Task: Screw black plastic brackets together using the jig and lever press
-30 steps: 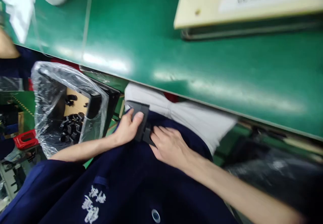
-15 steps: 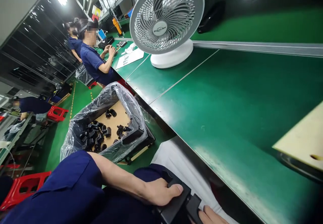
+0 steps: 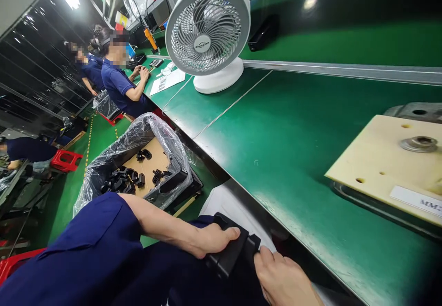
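Note:
Low in the head view, over my lap, a boxy black plastic housing point(image 3: 230, 256) is in my left hand point(image 3: 217, 240). The thumb lies across its top, and the other fingers are hidden beneath. At the housing's right end sits a smaller black plastic piece point(image 3: 254, 241). My right hand point(image 3: 281, 276) has its fingers curled around this piece. Whether the two black parts are joined or only touching, I cannot tell. To the left of my knees stands a bin point(image 3: 177, 177) lined with clear plastic, with several small black parts point(image 3: 120, 179) on cardboard inside.
The green workbench point(image 3: 276, 145) runs along my right, its edge close to my right hand. A white fan point(image 3: 207, 43) stands on it, and a cream plate fixture point(image 3: 380, 158) sits at the right. Co-workers point(image 3: 117, 83) are further left, beyond red stools point(image 3: 67, 158).
The view has turned right, showing more of the cream plate fixture. My right hand has come further into view. Both hands remain on the black parts.

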Demonstrator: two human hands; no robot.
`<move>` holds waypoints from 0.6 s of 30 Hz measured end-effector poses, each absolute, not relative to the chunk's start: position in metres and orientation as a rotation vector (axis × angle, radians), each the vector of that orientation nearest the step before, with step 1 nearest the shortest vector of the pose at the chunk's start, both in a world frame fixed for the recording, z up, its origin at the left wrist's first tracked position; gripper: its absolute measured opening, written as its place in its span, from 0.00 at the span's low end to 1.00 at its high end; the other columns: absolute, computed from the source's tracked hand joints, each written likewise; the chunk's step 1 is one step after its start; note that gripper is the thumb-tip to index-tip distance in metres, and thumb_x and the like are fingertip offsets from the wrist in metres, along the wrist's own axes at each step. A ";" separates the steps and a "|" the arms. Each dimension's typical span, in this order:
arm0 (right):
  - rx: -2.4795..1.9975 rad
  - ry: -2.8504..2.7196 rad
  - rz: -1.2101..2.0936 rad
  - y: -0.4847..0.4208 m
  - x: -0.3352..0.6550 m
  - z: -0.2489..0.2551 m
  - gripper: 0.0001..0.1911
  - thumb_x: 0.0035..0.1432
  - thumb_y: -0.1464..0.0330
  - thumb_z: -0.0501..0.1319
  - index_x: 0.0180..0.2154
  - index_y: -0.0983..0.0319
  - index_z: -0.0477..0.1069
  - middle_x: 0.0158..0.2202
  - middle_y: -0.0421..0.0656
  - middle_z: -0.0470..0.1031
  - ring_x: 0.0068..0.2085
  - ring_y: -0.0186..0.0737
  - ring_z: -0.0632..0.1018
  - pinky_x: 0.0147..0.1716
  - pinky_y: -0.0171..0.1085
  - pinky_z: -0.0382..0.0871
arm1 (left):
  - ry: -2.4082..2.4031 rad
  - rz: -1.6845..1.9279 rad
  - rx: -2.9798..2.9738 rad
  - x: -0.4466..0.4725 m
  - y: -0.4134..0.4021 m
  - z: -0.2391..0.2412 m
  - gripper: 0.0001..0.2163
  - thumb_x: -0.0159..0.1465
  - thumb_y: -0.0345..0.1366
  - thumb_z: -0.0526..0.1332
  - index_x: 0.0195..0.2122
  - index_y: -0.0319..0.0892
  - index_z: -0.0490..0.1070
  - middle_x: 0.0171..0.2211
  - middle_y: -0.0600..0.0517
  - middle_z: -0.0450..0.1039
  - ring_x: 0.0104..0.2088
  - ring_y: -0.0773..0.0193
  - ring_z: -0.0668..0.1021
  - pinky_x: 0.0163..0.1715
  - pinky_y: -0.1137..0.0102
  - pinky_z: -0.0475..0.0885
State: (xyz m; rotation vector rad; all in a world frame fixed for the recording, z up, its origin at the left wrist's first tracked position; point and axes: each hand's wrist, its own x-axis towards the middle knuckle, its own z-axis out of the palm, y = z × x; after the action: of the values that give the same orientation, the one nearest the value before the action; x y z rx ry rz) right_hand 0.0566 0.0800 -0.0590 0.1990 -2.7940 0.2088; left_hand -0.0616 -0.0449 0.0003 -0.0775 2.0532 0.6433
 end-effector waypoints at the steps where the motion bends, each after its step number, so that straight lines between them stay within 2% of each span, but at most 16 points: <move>1: 0.185 -2.792 0.258 0.082 0.056 -0.056 0.12 0.44 0.85 0.56 0.23 0.63 0.68 0.24 0.44 0.71 0.24 0.41 0.73 0.25 0.38 0.61 | 2.055 0.656 -0.074 -0.062 -0.043 0.002 0.26 0.58 0.54 0.55 0.39 0.32 0.72 0.34 0.37 0.76 0.34 0.48 0.77 0.33 0.58 0.73; 3: 0.116 -2.812 0.413 0.078 0.059 -0.047 0.10 0.49 0.82 0.56 0.23 0.63 0.68 0.24 0.43 0.71 0.24 0.39 0.73 0.25 0.37 0.59 | 2.068 0.690 -0.016 -0.060 -0.043 0.008 0.21 0.60 0.51 0.55 0.35 0.34 0.72 0.30 0.42 0.74 0.30 0.54 0.76 0.29 0.63 0.71; 5: 0.020 -2.855 0.601 0.065 0.067 -0.036 0.10 0.54 0.77 0.57 0.23 0.63 0.68 0.22 0.42 0.70 0.23 0.38 0.73 0.24 0.36 0.57 | 2.089 0.750 0.114 -0.058 -0.046 0.015 0.18 0.61 0.48 0.55 0.32 0.36 0.71 0.30 0.46 0.73 0.31 0.58 0.75 0.31 0.67 0.70; 7: 0.016 -2.882 0.820 0.046 0.073 -0.029 0.10 0.57 0.74 0.57 0.23 0.63 0.70 0.23 0.42 0.73 0.24 0.37 0.74 0.24 0.36 0.57 | 2.099 0.830 0.267 -0.060 -0.048 0.020 0.14 0.62 0.45 0.57 0.34 0.38 0.70 0.33 0.49 0.73 0.36 0.61 0.73 0.36 0.70 0.69; 9: -0.066 -2.902 0.958 0.031 0.074 -0.028 0.09 0.58 0.70 0.59 0.26 0.64 0.72 0.26 0.43 0.75 0.25 0.38 0.75 0.24 0.36 0.55 | 2.084 0.887 0.371 -0.066 -0.047 0.019 0.13 0.61 0.44 0.59 0.36 0.38 0.70 0.34 0.51 0.72 0.36 0.63 0.71 0.37 0.72 0.67; 15: -0.318 -2.889 1.105 0.024 0.072 -0.032 0.10 0.60 0.67 0.59 0.30 0.65 0.74 0.28 0.44 0.75 0.28 0.38 0.74 0.25 0.36 0.54 | 2.017 0.899 0.419 -0.075 -0.052 0.015 0.19 0.57 0.52 0.62 0.31 0.38 0.69 0.24 0.56 0.66 0.26 0.68 0.66 0.26 0.74 0.62; 18: -0.502 -2.783 1.090 0.037 0.071 -0.030 0.13 0.61 0.65 0.58 0.29 0.65 0.74 0.25 0.43 0.73 0.27 0.36 0.73 0.24 0.35 0.53 | 1.967 0.877 0.336 -0.070 -0.056 0.013 0.25 0.55 0.60 0.59 0.26 0.39 0.68 0.20 0.57 0.62 0.22 0.70 0.64 0.23 0.73 0.61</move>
State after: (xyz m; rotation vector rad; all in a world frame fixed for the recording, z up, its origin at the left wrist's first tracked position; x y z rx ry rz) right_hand 0.0711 0.0375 -0.0303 -0.5023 -2.7830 1.0902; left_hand -0.0698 -0.0562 0.0125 0.3358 1.9670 0.8767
